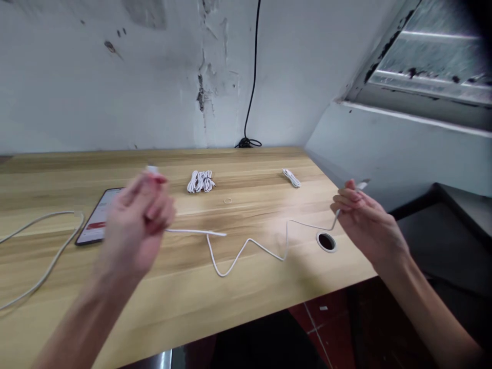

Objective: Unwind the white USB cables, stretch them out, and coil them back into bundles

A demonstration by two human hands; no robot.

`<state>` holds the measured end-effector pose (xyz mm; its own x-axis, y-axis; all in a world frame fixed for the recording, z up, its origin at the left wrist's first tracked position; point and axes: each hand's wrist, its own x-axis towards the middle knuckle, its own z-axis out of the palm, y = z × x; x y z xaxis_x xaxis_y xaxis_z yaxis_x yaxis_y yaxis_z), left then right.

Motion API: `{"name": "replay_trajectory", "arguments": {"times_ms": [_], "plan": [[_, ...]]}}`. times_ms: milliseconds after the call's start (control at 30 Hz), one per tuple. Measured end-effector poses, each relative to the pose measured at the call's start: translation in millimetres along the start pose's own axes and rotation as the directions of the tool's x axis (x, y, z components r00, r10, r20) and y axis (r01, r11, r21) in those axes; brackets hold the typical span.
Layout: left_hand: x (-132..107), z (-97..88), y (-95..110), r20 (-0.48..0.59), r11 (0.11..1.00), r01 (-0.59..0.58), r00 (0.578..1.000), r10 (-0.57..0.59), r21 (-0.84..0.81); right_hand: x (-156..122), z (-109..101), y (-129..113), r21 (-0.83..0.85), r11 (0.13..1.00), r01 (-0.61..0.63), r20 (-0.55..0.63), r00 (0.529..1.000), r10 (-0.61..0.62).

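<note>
Cable [265, 249] ends pinched, left hand [138, 225] fingers curled, right hand [365, 220] fingers closed

Left hand [137, 225] and right hand [363, 218] hover apart, each with fingers [346, 198] curled closed.

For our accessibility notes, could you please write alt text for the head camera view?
A person's left hand and right hand each hold one end of a kinked white cable that sags onto a wooden table. A phone lies beyond the left hand; a coiled cable bundle and a smaller coil sit farther back.
</note>
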<state>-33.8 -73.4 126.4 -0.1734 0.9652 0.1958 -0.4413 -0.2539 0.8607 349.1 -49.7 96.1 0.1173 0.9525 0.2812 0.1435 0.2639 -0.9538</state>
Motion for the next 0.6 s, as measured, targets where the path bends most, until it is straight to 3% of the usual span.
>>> {"name": "replay_trajectory", "arguments": {"times_ms": [67,133,233,367,500,600], "plan": [[-2.6,15.1,-22.3,0.092,0.982,0.185,0.978,-0.187,0.035,-6.9,5.4,9.3,-0.067,0.998,-0.009,0.063,0.998,0.014],[-7.8,23.8,-44.0,0.180,0.942,0.324,0.925,-0.335,0.090,-14.8,9.2,20.2,-0.013,0.997,-0.073,0.155,0.985,0.074],[-17.4,30.4,-67.6,0.198,0.904,0.395,0.885,-0.422,0.165,-27.2,12.9,36.1,0.103,0.978,-0.182,0.250,0.956,0.151],[-37.0,31.6,-76.1,0.121,0.885,0.377,0.899,-0.421,0.275,-44.8,12.5,49.6,0.097,0.974,-0.205,0.236,0.955,0.178],[-70.0,16.7,-69.7,-0.063,0.857,0.306,0.949,-0.309,0.414,-61.9,8.8,52.8,-0.182,0.963,-0.198,0.210,0.949,0.235],[-94.0,-5.9,-62.5,-0.179,0.784,0.234,0.971,-0.159,0.574,-69.7,9.5,54.5,-0.340,0.936,-0.094,0.237,0.954,0.182]]}}
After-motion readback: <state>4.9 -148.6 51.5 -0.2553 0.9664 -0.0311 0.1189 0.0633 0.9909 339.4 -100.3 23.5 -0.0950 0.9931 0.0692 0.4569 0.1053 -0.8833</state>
